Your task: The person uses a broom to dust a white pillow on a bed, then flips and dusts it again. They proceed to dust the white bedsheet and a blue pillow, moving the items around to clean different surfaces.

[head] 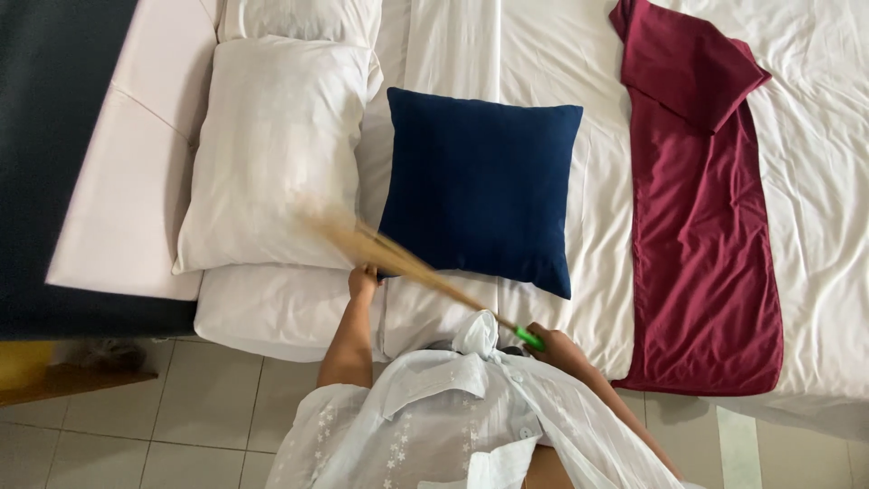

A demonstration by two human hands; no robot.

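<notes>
On the white bed (552,163) lie two white pillows (272,154), one navy cushion (480,190) and one maroon cloth (701,226). The right hand (557,349) grips one stick broom (398,258) above them; the left hand (362,281) touches the mattress edge, grip unclear. Tiled floor (181,407) below.

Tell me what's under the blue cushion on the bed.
The blue cushion lies on the white sheet, its left edge beside the white pillow. A broom crosses its lower left corner. Whatever lies directly beneath it is covered.
</notes>
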